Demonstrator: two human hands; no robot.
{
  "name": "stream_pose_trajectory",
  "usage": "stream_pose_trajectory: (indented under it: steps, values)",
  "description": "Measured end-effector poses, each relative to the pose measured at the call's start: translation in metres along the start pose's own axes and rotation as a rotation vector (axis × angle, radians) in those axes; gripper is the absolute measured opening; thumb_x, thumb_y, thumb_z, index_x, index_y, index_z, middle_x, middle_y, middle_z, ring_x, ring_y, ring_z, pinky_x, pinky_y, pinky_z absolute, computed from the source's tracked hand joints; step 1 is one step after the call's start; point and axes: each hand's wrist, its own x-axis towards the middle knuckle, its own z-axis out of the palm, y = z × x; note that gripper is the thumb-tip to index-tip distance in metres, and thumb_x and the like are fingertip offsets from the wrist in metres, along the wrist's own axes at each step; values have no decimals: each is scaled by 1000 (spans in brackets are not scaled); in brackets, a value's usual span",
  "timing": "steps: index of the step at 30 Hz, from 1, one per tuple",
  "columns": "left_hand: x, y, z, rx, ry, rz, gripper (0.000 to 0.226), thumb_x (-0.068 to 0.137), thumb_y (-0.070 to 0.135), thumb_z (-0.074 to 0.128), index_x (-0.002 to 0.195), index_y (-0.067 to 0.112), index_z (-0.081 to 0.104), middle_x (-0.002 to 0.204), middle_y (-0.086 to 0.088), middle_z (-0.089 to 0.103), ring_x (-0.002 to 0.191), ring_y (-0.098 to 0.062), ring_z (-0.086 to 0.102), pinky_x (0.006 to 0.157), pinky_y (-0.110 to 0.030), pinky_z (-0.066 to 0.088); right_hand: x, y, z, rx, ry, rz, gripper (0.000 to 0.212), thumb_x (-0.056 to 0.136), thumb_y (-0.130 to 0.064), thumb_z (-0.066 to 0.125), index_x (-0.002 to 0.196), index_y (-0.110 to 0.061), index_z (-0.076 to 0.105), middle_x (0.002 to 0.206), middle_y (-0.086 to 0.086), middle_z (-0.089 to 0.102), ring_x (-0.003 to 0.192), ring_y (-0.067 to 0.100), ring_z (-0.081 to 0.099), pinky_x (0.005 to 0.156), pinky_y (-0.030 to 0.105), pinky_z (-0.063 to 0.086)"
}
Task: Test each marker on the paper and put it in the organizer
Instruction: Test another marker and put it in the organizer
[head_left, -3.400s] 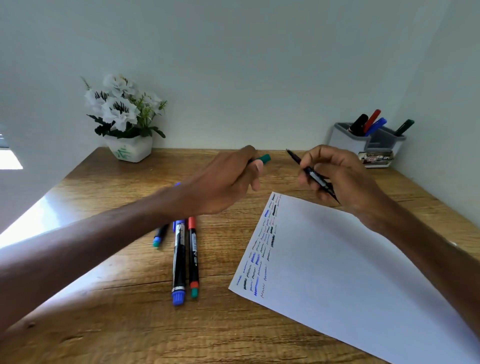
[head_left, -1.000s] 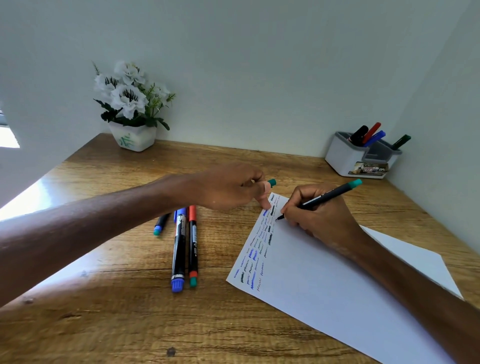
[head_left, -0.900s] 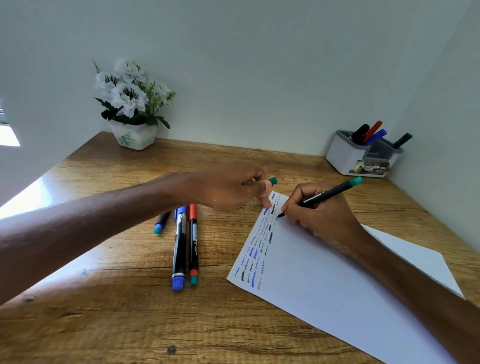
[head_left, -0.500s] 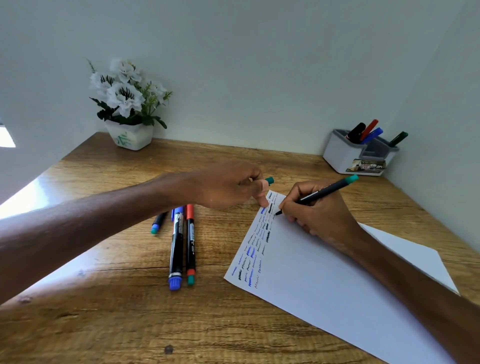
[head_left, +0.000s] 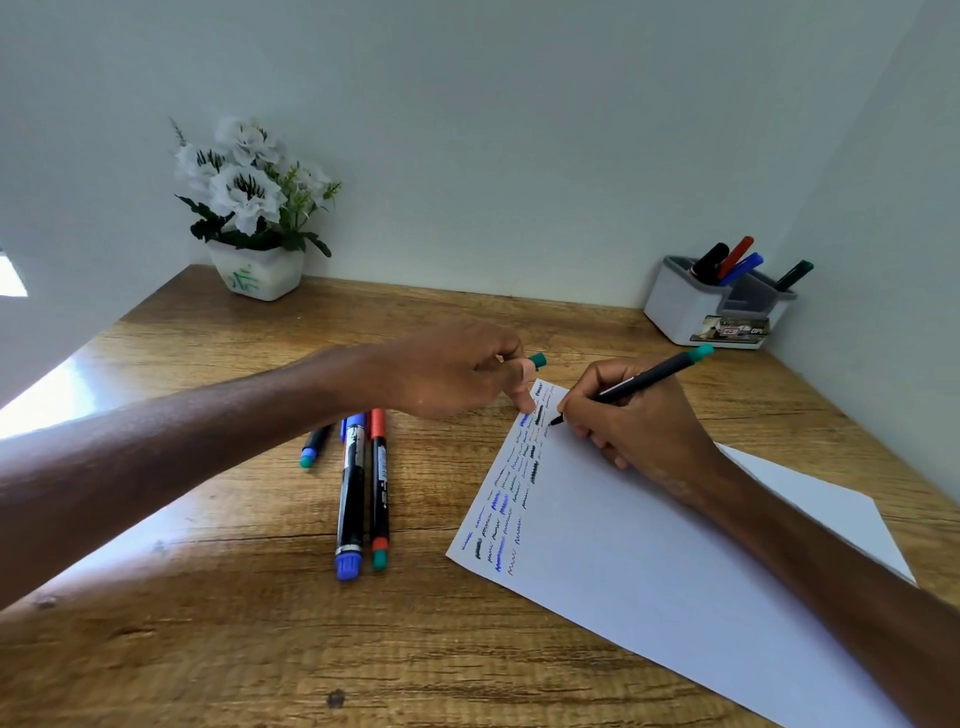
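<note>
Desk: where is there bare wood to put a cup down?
The desk is bare along its far edge between the flower pot and the organizer, and along the near edge in front of the loose markers, left of the paper. It is crowded at the paper's top corner, where the left hand and right hand meet.

Desk (head_left: 208, 649): paper (head_left: 649, 571), 3 markers (head_left: 353, 493), organizer (head_left: 680, 306), flowerpot (head_left: 257, 275).

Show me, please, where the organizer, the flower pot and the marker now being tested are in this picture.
organizer (head_left: 675, 306): head view, on its white left front wall.
flower pot (head_left: 257, 276): head view, on the pot's front face.
marker (head_left: 654, 375): head view, on the middle of its black barrel.
</note>
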Motion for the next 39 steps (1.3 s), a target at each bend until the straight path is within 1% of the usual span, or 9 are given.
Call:
stream_pose_trajectory:
  steps: [5,8,13,15,18,20,24,34,39]
  values:
    - [1,0,1,-19,4,12,31,109,33,44,111,15,70,69,52,55,68,-9,48,57,-16,33,2,4,-1,62,25,13,13,83,4,68,71,3,68,60,24,60,39,21,43,35,22,35]
    - [0,0,0,-38,-8,0,32,109,34,44,111,17,70,72,51,57,71,-11,50,60,-22,35,6,6,-6,218,114,44,7,85,6,67,78,7,69,62,12,61,51,19,49,39,25,40]
    - [-1,-3,-3,-104,-53,2,24,108,36,46,96,27,65,100,30,75,63,-11,49,58,-26,37,11,1,-18,338,115,32,11,92,-5,69,98,-1,78,81,18,73,65,20,63,47,29,53]
    - [-1,-5,-7,-129,-91,18,24,107,38,49,95,28,67,98,27,75,64,-7,51,61,-27,38,11,-1,-20,372,84,17,14,95,-4,65,100,0,77,85,21,74,68,22,65,49,29,55]
    - [-1,-10,-12,-182,-41,32,18,102,36,60,103,28,76,98,18,79,71,6,62,66,-15,40,12,-5,-22,427,46,-24,13,95,0,61,98,3,74,85,25,72,65,25,64,48,31,55]
    - [0,-12,-13,-248,34,42,17,99,28,67,110,23,78,98,11,80,66,13,62,61,-2,39,11,-7,-24,450,33,-47,12,94,2,60,95,2,72,82,25,71,62,26,63,47,31,54]
    - [-1,-14,-12,-338,75,90,21,94,17,72,114,11,79,103,2,80,57,15,59,54,1,38,9,-10,-23,417,-9,-89,13,94,5,59,90,2,71,77,22,70,58,26,61,45,31,52]
    - [0,-13,-10,-305,81,119,24,92,19,74,116,15,78,104,10,80,60,8,57,53,-6,39,10,-9,-22,376,-34,-114,10,95,3,60,91,3,70,79,23,71,61,27,63,46,31,53]
    - [1,-10,-8,-254,156,141,23,95,24,72,117,22,78,89,20,78,59,3,51,54,-10,37,7,-13,-20,343,-85,-138,16,91,-6,68,98,8,65,85,24,75,66,29,70,48,32,57]
